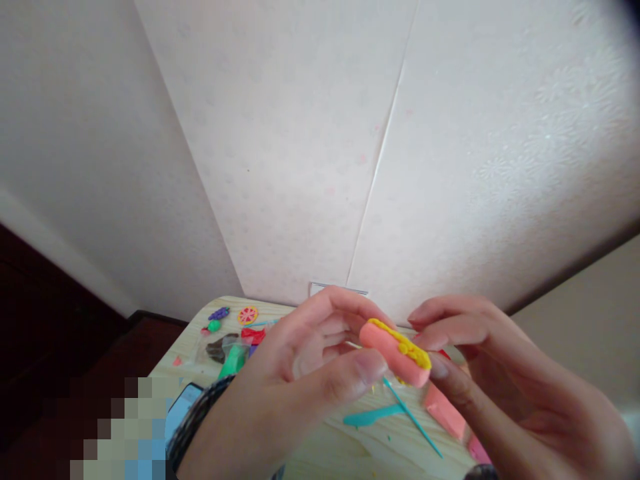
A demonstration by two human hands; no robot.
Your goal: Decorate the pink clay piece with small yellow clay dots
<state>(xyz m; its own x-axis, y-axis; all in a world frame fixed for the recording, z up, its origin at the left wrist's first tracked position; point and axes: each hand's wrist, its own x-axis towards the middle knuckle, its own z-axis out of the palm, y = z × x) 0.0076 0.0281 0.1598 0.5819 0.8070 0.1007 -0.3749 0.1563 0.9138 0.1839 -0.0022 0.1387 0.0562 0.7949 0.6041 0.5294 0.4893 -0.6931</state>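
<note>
Above the table, my left hand [310,373] grips a salmon-pink clay piece [390,350] between thumb and fingers. The piece is thick with rounded ends, and a bumpy strip of yellow clay [413,353] runs along its upper edge. My right hand [500,380] pinches at the right end of it, with thumb and index finger against the yellow strip. The other right fingers are bent behind. Below the hands, a turquoise clay knife [373,416] and a thin turquoise stick [417,423] lie on the table.
On the wooden table [320,453] sit a purple grape-like clay shape [219,313], a round citrus-like slice [247,315], a green ball [214,325] and bagged green clay [233,360]. A pink clay block [446,410] is under my right hand. A phone [183,407] lies left. A pale wall [300,167] rises behind.
</note>
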